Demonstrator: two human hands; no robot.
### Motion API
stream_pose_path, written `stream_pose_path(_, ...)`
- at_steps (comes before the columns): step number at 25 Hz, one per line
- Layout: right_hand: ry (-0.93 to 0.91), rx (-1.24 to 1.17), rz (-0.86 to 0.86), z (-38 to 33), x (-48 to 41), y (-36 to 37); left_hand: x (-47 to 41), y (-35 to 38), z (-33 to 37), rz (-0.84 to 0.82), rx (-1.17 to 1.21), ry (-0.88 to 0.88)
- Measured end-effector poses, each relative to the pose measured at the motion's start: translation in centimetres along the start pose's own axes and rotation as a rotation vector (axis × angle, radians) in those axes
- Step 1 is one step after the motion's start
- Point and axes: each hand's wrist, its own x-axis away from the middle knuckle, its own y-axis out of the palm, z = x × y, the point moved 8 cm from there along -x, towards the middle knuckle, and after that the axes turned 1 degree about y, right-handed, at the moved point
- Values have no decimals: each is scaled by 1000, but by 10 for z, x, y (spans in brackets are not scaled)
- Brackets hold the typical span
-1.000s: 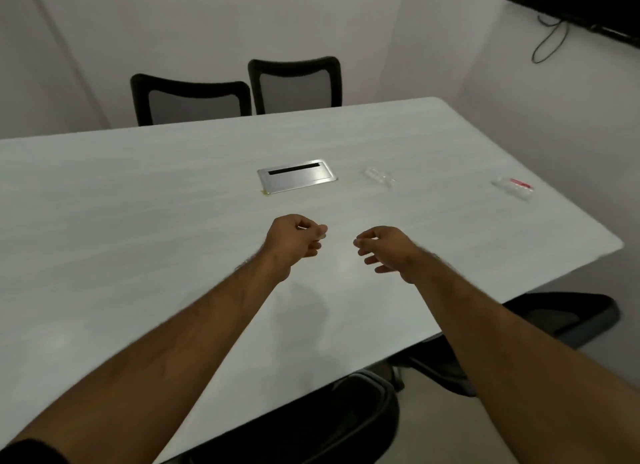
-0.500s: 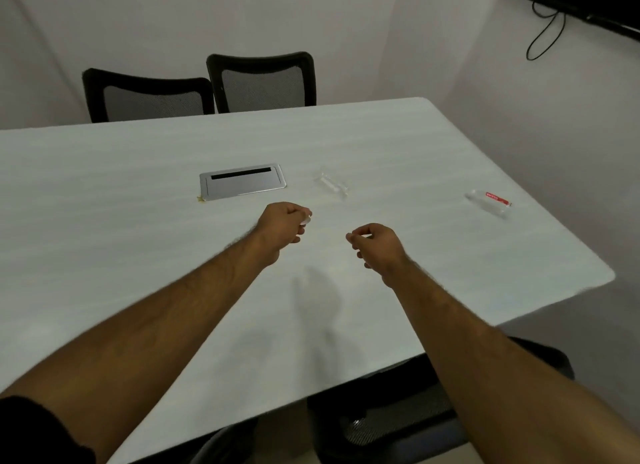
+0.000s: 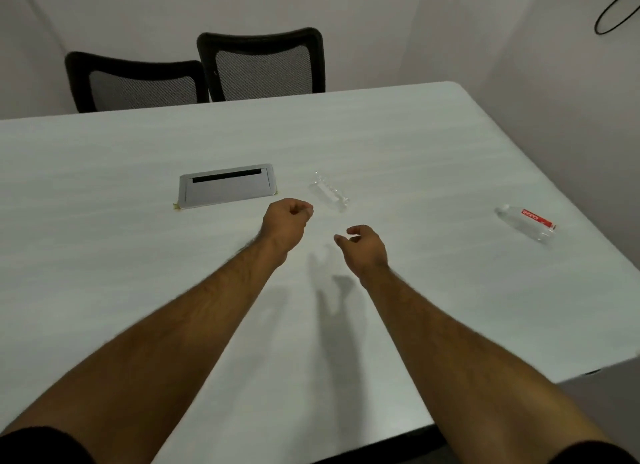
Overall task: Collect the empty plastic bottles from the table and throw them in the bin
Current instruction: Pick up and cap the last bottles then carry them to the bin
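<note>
Two clear plastic bottles lie on their sides on the white table (image 3: 104, 255). The unlabelled bottle (image 3: 329, 195) rests near the table's middle, just beyond my hands. The bottle with a red label (image 3: 528, 221) lies far right, close to the table's right edge. My left hand (image 3: 287, 222) hovers a short way left of the unlabelled bottle, fingers curled into a loose fist with nothing in it. My right hand (image 3: 363, 247) is below that bottle, fingers loosely curled and slightly apart, holding nothing. No bin is in view.
A silver cable hatch (image 3: 227, 189) is set into the table left of the unlabelled bottle. Two black mesh chairs (image 3: 194, 75) stand behind the far edge. The wall is close on the right, with a black cable (image 3: 613, 16) hanging.
Both hands have moved forward over the table toward the unlabelled bottle, and the view has moved closer over the table.
</note>
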Motion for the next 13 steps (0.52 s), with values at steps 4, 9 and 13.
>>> stream_pose_path(4,64,49,11,21,-62,27,-54,23,-28,-7,66,-80)
stream_pose_path(9,28,67,200,20,-135,34,-105,33,-63,-1,178,-223)
stream_pose_path(13,-28,299,202,8,-168,45,-126,42,-72,-27,195,-239)
